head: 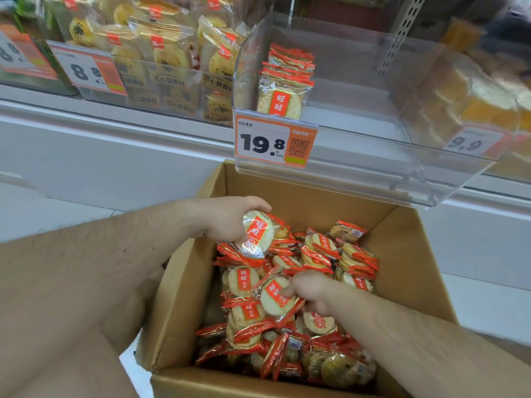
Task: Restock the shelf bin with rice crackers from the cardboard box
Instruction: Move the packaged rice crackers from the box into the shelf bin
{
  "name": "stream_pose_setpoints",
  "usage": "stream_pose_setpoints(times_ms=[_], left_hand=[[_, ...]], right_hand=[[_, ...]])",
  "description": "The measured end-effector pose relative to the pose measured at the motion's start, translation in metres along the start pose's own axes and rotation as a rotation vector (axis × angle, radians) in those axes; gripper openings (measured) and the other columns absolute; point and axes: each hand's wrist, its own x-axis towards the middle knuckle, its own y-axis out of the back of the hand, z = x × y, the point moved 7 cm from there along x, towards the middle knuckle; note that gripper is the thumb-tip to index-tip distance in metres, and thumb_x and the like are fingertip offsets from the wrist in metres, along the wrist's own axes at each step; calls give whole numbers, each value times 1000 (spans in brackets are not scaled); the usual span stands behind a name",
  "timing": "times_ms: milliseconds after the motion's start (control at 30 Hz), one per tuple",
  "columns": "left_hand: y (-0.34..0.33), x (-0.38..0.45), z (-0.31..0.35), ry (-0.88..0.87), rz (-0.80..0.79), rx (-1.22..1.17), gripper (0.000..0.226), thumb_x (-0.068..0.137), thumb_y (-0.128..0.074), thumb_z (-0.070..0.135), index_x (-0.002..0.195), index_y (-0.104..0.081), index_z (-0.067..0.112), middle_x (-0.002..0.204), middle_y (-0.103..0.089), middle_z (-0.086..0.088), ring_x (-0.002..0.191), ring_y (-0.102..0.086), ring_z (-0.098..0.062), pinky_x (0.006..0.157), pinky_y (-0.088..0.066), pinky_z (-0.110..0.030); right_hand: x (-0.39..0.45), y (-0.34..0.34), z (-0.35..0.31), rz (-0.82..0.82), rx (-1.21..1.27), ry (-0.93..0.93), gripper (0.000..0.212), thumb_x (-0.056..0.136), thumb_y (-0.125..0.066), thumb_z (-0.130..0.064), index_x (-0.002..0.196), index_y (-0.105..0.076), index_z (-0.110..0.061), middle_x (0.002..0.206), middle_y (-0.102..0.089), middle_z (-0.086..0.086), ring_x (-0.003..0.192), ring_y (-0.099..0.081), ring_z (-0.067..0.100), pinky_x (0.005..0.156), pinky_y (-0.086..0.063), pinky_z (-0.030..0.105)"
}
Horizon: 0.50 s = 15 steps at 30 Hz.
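Over the box (pixel 402 254), your left hand (pixel 227 219) grips one cracker pack (pixel 257 235); your right hand (pixel 311 293) pinches another pack (pixel 275 297).

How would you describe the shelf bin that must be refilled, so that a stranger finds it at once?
Look directly above the open cardboard box of crackers. The clear plastic bin hangs there, with an orange price tag reading 19.8. Unlike the full bins beside it, it holds only one small stack of rice crackers at its left end.

Cardboard, film and clear plastic

Matt brown cardboard box (pixel 408 254); glossy crinkled film on the cracker packets (pixel 316 254); smooth transparent plastic shelf bin (pixel 373 156).
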Motion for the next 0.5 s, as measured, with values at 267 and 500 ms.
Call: stream_pose_setpoints(times_ms=[267, 500], left_hand=[[-12, 1, 25, -85, 25, -56, 77, 86, -65, 4, 140, -34, 49, 138, -47, 6, 102, -65, -31, 82, -55, -47], [-16, -12, 60, -238, 59, -171, 48, 87, -62, 5, 117, -51, 40, 105, -65, 14, 93, -63, -3, 84, -56, -29]], right_hand=[[-96, 69, -22, -230, 484, 263, 49, 81, -67, -9, 129, -61, -8, 126, -66, 15, 126, -55, 36, 112, -37, 51], [-141, 49, -69, -327, 487, 472, 56, 75, -70, -13, 129, -60, -2, 126, -64, 20, 124, -55, 38, 110, -40, 51]])
